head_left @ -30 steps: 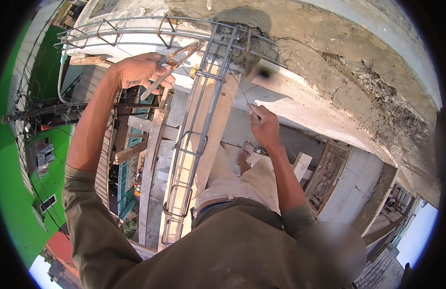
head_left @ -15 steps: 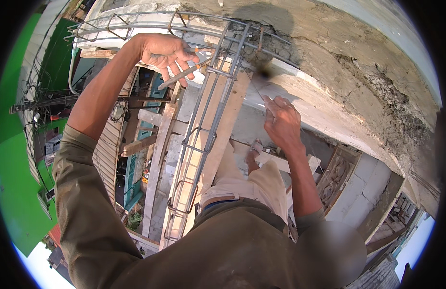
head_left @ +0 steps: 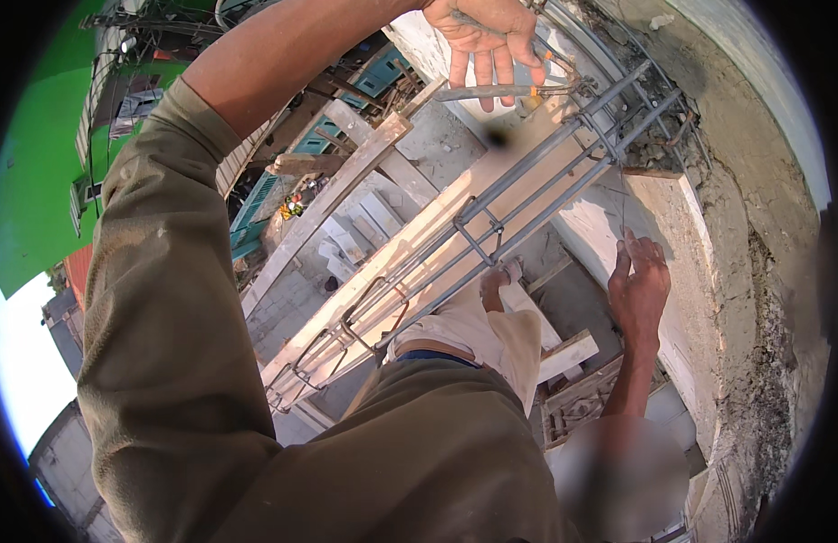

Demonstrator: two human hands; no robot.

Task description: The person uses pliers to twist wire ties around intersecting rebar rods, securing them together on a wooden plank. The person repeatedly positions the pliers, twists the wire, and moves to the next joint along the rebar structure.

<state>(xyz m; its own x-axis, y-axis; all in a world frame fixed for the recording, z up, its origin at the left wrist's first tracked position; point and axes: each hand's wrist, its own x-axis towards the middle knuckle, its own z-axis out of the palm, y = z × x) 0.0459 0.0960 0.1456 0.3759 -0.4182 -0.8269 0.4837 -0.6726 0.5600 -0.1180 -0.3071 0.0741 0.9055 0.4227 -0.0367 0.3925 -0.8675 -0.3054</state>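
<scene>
My left hand [head_left: 491,41] is at the top, palm showing and fingers stretched across a handle of a pair of pincers [head_left: 482,92]. The pincers' handles are spread, with orange near the head, and their jaws meet the steel bars at the corner of the rebar cage [head_left: 478,237]. To the right, below the cage's far end, my right hand [head_left: 641,285] is closed in a pinch. A thin tie wire [head_left: 623,210] rises from its fingertips toward the bars; its upper end is hard to make out.
Under the cage runs a wooden formwork board [head_left: 414,262]. A rough cement wall [head_left: 754,208] curves along the right. Wooden beams [head_left: 333,208] cross the drop at left, above a lower floor with rubble. My foot [head_left: 493,291] stands below, beside a plank [head_left: 568,356].
The view has swung, so the cage now slants to the upper right. My left hand stays at the pincers near the bar corner; my right hand still pinches the wire, farther from the cage.
</scene>
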